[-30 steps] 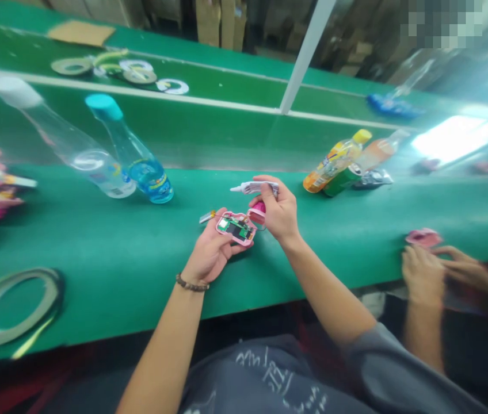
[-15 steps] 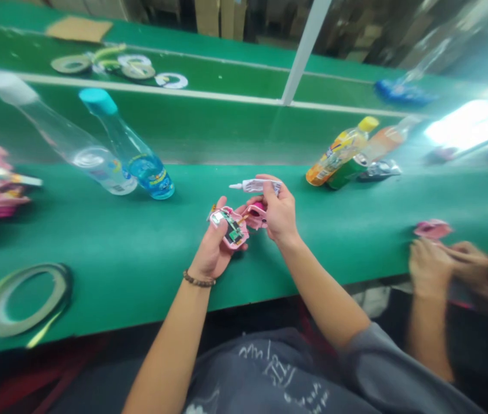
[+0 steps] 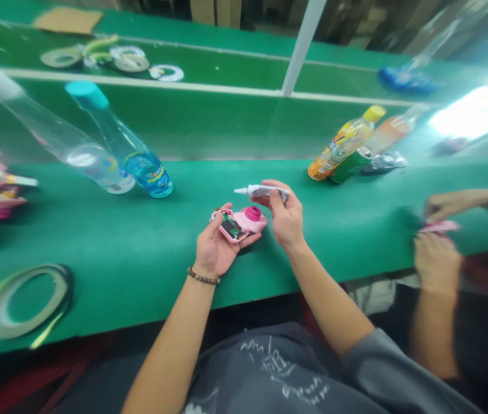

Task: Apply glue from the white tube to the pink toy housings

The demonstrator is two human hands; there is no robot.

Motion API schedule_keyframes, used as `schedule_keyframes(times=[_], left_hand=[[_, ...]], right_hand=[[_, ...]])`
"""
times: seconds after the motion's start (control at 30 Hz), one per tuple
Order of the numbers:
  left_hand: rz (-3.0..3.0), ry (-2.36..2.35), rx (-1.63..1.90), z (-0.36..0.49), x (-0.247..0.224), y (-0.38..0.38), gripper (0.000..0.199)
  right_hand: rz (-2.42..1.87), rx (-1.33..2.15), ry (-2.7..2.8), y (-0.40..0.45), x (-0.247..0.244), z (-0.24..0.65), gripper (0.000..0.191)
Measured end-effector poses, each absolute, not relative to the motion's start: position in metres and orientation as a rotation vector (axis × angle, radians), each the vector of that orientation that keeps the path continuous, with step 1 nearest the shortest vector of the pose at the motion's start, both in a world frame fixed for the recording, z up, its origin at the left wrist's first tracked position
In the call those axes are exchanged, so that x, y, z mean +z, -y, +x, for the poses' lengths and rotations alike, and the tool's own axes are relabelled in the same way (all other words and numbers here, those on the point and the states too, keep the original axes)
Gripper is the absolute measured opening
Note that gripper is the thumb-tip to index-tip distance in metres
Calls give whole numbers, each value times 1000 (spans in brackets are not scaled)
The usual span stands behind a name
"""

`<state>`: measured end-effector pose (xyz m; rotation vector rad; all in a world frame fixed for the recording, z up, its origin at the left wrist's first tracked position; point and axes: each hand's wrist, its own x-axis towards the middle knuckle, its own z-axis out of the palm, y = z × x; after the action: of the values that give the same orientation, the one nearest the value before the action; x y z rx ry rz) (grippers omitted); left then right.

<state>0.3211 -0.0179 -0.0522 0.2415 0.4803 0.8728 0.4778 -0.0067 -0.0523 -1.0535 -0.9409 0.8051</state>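
The left hand lies palm-up, fingers curled around a pink plastic casing. The right hand pinches what looks like a glue tube, nozzle pointing left.

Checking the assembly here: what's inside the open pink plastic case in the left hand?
Inside the pink plastic case, held in the left hand, a green circuit board and a dark rectangular part show. Anything beneath them is covered, and the palm hides the case's underside.
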Motion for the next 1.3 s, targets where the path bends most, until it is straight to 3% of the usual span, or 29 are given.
schedule_keyframes(times=[0.3, 0.43, 0.63, 0.8, 1.07, 1.3], left_hand=[[378, -529, 834, 325, -57, 21, 29], [604, -665, 934, 332, -64, 20, 47], [678, -751, 1176, 343, -77, 16, 44], [583, -655, 1093, 344, -71, 17, 55], [335, -622, 1038, 336, -60, 12, 45], [486, -679, 971, 337, -62, 13, 30]], right_hand=[[-1135, 643, 804, 3, -68, 471, 32], [-1182, 774, 662, -8, -59, 474, 29], [-1263, 923, 608, -23, -49, 478, 24], [-1298, 988, 651, -33, -48, 475, 19], [-1236, 1036, 593, -35, -52, 467, 18], [-1244, 1013, 529, -35, -60, 469, 17]])
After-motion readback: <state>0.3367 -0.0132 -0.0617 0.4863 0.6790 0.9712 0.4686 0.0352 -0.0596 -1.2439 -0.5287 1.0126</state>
